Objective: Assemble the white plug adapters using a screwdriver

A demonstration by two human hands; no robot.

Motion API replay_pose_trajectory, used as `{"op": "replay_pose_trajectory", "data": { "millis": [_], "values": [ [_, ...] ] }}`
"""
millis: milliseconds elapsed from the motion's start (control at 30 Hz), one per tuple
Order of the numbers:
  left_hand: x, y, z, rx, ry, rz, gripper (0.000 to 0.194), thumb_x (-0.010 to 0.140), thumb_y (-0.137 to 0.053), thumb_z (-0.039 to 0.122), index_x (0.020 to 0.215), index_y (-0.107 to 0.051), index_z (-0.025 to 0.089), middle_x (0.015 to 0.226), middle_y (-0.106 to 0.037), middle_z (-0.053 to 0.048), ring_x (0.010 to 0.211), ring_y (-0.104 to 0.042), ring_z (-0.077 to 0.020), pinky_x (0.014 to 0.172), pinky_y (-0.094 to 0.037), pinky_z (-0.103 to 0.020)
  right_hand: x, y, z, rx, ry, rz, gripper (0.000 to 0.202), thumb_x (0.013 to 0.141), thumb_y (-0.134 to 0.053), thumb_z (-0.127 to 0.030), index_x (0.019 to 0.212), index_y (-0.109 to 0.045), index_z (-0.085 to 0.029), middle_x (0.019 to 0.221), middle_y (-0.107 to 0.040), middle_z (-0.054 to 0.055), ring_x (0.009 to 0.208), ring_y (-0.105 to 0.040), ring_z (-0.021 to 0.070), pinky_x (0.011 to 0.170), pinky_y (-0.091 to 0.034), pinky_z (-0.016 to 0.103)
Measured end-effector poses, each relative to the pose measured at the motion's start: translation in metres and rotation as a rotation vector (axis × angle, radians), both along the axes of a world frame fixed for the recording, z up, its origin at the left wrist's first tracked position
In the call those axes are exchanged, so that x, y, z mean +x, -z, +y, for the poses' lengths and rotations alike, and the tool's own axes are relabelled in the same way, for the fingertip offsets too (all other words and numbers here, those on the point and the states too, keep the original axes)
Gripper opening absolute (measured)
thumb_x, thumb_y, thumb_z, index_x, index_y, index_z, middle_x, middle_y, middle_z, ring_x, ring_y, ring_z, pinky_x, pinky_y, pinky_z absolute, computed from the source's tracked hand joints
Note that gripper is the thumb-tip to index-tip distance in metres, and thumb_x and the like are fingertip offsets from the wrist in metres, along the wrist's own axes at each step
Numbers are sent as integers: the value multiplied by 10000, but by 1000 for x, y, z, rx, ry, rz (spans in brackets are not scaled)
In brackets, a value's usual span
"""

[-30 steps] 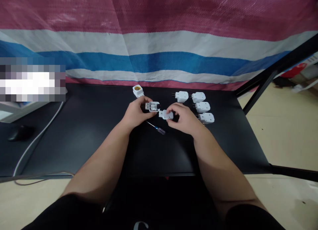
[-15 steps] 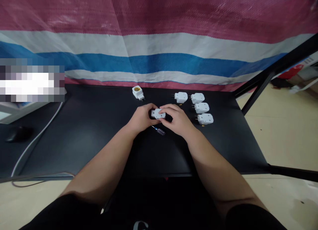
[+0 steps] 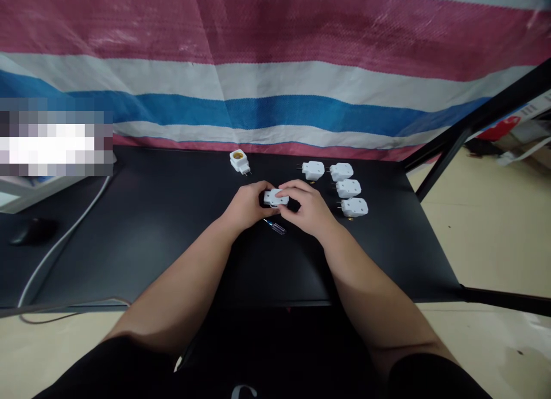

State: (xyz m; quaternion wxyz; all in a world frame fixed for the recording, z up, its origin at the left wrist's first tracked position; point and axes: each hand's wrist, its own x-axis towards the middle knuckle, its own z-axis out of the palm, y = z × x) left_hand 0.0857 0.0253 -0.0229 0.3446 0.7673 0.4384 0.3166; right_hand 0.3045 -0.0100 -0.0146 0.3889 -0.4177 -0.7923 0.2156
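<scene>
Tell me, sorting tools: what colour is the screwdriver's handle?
Translucent blue, in the head view: screwdriver.

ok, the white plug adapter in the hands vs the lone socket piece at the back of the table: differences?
The plug adapter is held between the left hand and right hand; the socket piece lies untouched near the tarp. The socket piece shows a round yellowish opening on top; the plug adapter's visible face is plain white. Both are small white plastic parts.

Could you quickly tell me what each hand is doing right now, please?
Left hand: closed on the white plug adapter from its left side.
Right hand: closed on the same adapter, fingers over its top.
</scene>
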Motion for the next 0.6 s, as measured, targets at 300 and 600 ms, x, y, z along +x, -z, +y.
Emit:
{"op": "replay_pose_trajectory", "data": {
  "millis": [300, 600],
  "values": [
    [4, -7, -2, -43, -20, 126, 395, 775, -863, 150, 1148, -746, 202, 1068, -803, -31, 938, -734, -221, 866, -540, -343, 1, 5, 5, -83, -26, 52, 142, 886, -763, -167, 1010, -801, -226, 1228, -754, 89, 1078, -774, 261, 968, -638, 448],
    [-15, -102, -105, -117, 0, 396, 283, 980, -748, 419, 1208, -788, 254, 951, -753, -41, 817, -709, -233, 765, -577, -365, 4, 10, 11, -142, -63, 103, 86, 884, -788, -231, 969, -794, -231, 1227, -753, 87, 1091, -764, 257, 999, -626, 446]
  ]
}}
